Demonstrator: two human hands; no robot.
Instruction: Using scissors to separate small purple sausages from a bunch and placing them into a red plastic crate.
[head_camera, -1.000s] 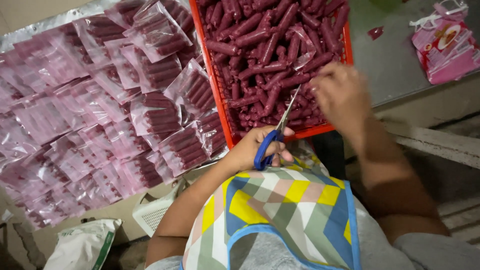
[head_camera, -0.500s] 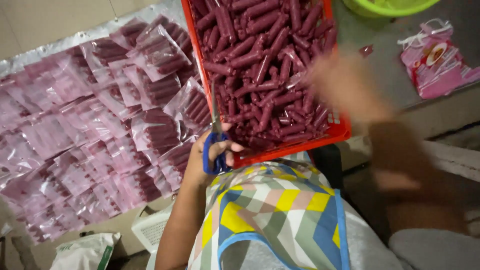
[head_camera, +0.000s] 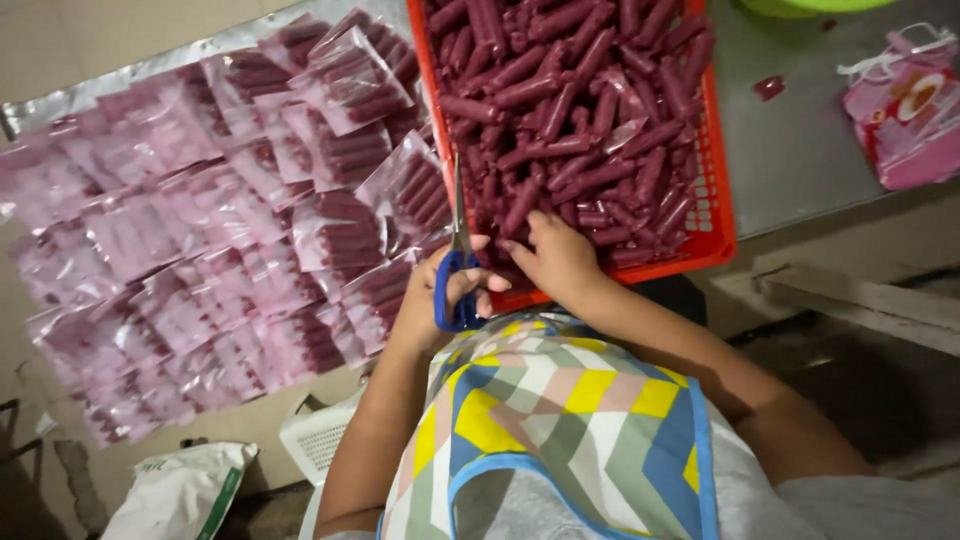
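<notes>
Red crate (head_camera: 715, 215) full of sausages (head_camera: 560, 110); left hand (head_camera: 445, 290) grip around blue-handled scissors (head_camera: 455, 270), right hand (head_camera: 555, 262) pinching sausages.

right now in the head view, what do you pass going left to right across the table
Bagged sausage packs → scissors in the left hand → right hand → red crate of loose sausages → small red scrap → pink bag

A crate (head_camera: 722, 215) of sausages (head_camera: 570, 110) is set on the bench (head_camera: 800, 150) at twelve o'clock. Sealed packets (head_camera: 200, 260) are spread at nine to ten o'clock. A bag (head_camera: 905, 110) is laid at two o'clock, well apart from the crate.
</notes>
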